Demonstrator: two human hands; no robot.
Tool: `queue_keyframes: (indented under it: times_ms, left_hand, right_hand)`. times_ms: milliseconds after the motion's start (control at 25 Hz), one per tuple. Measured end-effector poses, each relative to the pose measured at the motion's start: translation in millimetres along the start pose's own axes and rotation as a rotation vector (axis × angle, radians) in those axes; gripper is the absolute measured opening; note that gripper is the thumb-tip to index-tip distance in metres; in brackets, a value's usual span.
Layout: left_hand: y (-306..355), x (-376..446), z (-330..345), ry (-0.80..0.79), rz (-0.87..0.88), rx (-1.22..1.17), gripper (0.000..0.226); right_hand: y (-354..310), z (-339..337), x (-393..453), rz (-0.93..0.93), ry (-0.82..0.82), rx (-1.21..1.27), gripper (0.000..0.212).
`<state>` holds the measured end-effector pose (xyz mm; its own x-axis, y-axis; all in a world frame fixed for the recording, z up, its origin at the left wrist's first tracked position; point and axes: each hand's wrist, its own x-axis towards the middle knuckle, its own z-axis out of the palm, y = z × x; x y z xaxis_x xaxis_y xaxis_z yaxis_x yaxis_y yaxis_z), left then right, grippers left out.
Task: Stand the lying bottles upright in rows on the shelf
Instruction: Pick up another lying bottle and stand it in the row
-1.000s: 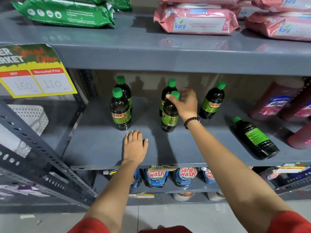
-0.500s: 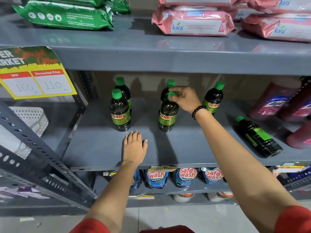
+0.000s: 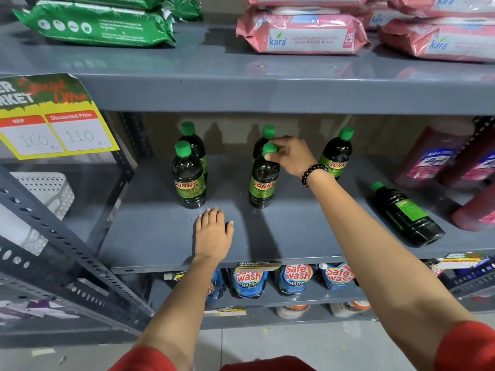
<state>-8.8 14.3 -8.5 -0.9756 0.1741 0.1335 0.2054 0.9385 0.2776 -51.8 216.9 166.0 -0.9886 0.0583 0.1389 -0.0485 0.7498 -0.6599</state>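
Note:
Dark bottles with green caps and green SUNNY labels stand on the grey middle shelf. My right hand grips the cap of the upright front middle bottle. Another bottle stands right behind it. At the left a front bottle and a rear bottle stand in a line. One more upright bottle is behind my right wrist. One bottle lies on its side at the right, cap pointing to the back left. My left hand rests flat on the shelf, fingers apart, holding nothing.
Red Lizol bottles crowd the shelf's right end. The upper shelf carries green packs and pink Kara wipes. A yellow price tag hangs at the left. Safe Wash pouches fill the shelf below. A white basket sits far left.
The front middle bottle was tilted a second ago and now stands upright. My right hand moved from its neck to its cap. My left hand has stayed put.

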Motion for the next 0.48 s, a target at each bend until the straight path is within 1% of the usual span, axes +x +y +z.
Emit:
queue_keyframes:
  times_ms: [280,400,480]
  left_hand:
    - [-0.1,-0.5,0.3,0.009,0.006,-0.012,0.044]
    - [-0.3,-0.6,-0.2,0.008,0.006,-0.006,0.043]
    - [0.1,-0.6,-0.9,0.004,0.012,0.016,0.043]
  right_hand:
    - [-5.1,1.6,-0.1,0.000,0.016,-0.045,0.039]
    - [-6.3,0.7,-2.9,0.011,0.012,-0.033,0.044]
    - [-3.2,-0.7,-7.8,0.025,0.006,0.030,0.050]
